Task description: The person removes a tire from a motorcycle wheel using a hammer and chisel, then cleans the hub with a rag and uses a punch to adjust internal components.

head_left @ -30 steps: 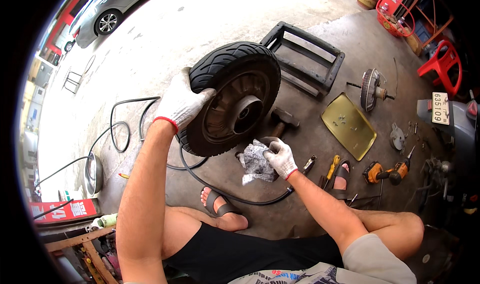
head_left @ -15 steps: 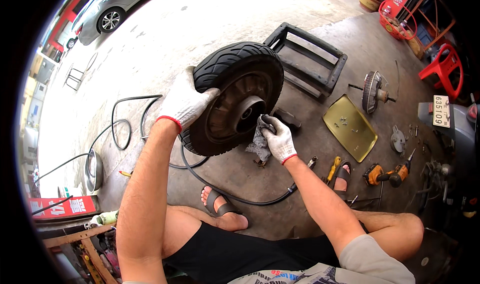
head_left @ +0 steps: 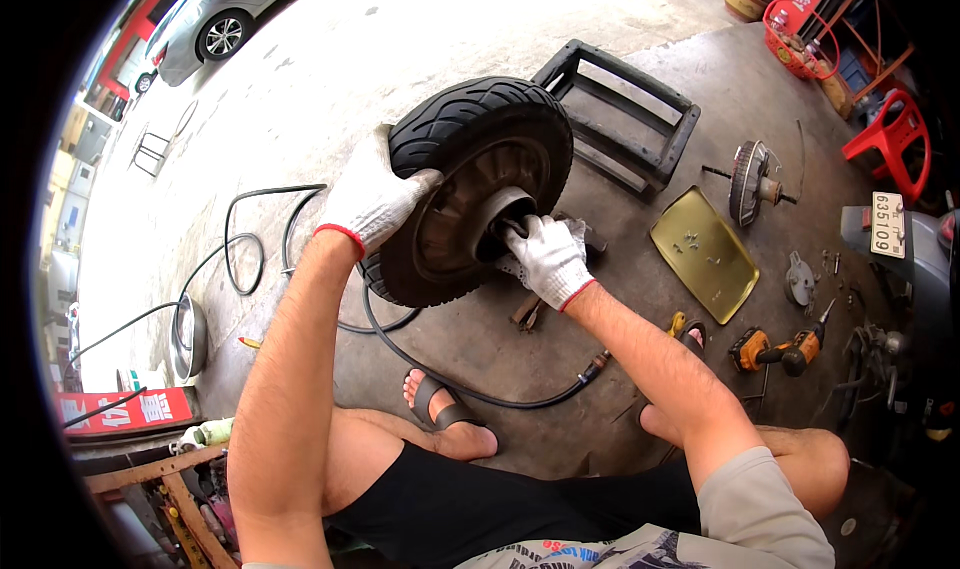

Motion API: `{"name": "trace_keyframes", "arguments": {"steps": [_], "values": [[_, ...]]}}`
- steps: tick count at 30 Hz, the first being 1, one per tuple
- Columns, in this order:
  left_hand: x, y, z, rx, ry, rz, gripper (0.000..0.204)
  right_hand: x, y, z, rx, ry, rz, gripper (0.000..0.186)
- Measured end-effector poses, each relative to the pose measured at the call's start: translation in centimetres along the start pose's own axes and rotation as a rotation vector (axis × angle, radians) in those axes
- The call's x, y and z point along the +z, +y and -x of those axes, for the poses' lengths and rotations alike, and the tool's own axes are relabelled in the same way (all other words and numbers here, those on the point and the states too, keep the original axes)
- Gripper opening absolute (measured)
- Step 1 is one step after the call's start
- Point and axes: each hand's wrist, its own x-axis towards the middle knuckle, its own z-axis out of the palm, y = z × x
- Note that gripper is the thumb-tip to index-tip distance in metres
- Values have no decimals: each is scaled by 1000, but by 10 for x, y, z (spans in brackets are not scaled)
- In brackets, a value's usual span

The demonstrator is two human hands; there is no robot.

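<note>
My left hand [head_left: 375,194], in a white glove with a red cuff, grips the black tire [head_left: 472,109] at its left side, holding the wheel tilted up. My gloved right hand [head_left: 548,257] is at the protruding centre hub [head_left: 497,212], closed on a crumpled stained rag [head_left: 508,267], its fingertips inside the hub opening. A hammer [head_left: 595,240] lies behind the rag, partly hidden.
A black metal frame [head_left: 668,154], hub assembly [head_left: 746,174], gold tray [head_left: 704,279] of small parts and drill [head_left: 778,351] lie rightward. A hose [head_left: 470,395] loops across the floor. A red stool [head_left: 900,134], scooter [head_left: 920,269] and silver car [head_left: 190,39] stand farther out.
My right hand has moved up with the rag from below the wheel into the hub opening. My left hand and the wheel have shifted slightly right.
</note>
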Motion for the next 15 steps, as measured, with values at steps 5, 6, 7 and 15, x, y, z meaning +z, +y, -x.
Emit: {"name": "trace_keyframes", "arguments": {"steps": [5, 6, 7, 15], "values": [[4, -9, -5, 19, 24, 17, 81, 14, 5, 4, 43, -19, -104, 40], [5, -12, -5, 20, 33, -1, 81, 18, 2, 4, 79, -13, -175, 40], [6, -14, -7, 26, 41, -17, 80, 22, -1, 5, 124, 47, -265, 41], [9, -7, -5, 44, 41, -52, 84, 44, -37, 1, 687, 314, -1123, 34]]}}
